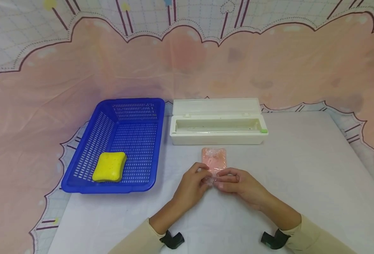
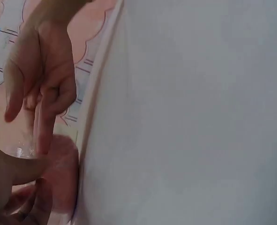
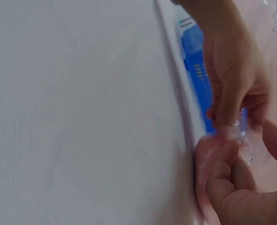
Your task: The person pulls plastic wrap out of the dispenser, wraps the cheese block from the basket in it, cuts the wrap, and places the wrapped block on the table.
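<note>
A pink, sponge-like block (image 1: 214, 158) lies flat on the white table, wrapped in shiny clear plastic film. Crumpled film (image 1: 209, 180) bunches at its near end, between the two hands. My left hand (image 1: 191, 185) pinches this loose film from the left, thumb and fingertips close together. From the other side, my right hand (image 1: 242, 185) touches the near end with extended fingers. Its thumb stands apart from them in the right wrist view, where the block (image 3: 204, 159) shows rounded corners and is partly covered by fingers.
At the left stands a blue plastic basket (image 1: 159, 148) with a yellow sponge (image 1: 109, 167) inside. Behind the block sits a long white box (image 1: 218, 139), its lid raised, with a small green piece at its right front edge. A patterned cloth (image 1: 187, 63) hangs at the back.
</note>
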Demonstrator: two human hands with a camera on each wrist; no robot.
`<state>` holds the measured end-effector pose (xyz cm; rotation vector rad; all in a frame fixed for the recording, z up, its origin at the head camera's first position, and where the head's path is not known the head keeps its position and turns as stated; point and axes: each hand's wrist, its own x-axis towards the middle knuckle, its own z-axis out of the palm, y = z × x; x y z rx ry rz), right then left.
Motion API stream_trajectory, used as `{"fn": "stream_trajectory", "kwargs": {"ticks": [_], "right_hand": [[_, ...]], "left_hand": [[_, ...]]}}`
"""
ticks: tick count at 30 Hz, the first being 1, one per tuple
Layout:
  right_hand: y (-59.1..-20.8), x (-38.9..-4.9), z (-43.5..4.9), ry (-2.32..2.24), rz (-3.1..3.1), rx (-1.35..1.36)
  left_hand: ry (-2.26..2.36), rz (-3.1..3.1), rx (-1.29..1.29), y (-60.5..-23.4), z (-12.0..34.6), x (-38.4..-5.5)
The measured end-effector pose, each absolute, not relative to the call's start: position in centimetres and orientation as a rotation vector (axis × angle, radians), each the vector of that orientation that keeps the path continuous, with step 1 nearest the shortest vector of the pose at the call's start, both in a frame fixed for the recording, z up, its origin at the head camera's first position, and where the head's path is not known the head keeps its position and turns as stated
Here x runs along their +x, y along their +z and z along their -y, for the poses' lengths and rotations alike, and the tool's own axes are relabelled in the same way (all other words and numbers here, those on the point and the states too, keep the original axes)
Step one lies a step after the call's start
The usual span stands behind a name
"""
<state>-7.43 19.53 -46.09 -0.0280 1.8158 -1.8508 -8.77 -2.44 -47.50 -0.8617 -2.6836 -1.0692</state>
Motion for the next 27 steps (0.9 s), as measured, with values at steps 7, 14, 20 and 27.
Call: {"fn": "stream_trajectory", "kwargs": {"ticks": [7,14,20,27], "right_hand": [[-46.6,-7.9,-19.3,-1.328,-2.749,-0.443],[-46.9,-9.3,-18.6,-1.229,-2.945,-0.645],[-46.8,-10.2,-18.3,-1.168,-2.934,-0.518],[-46.6,-10.4,-19.0,-0.856,-3.138,-0.796]], "left_hand": [[-1.158,2.682,-0.894,-47.2,2.4,-10.2],[-1.373,2.776,-0.688,-47.6,1.8,-11.1],[-1.265,2.702,-0.510,-48.0,1.2,-11.3],[-0.773,2.724,-0.822,-47.3,2.4,-11.1]]}}
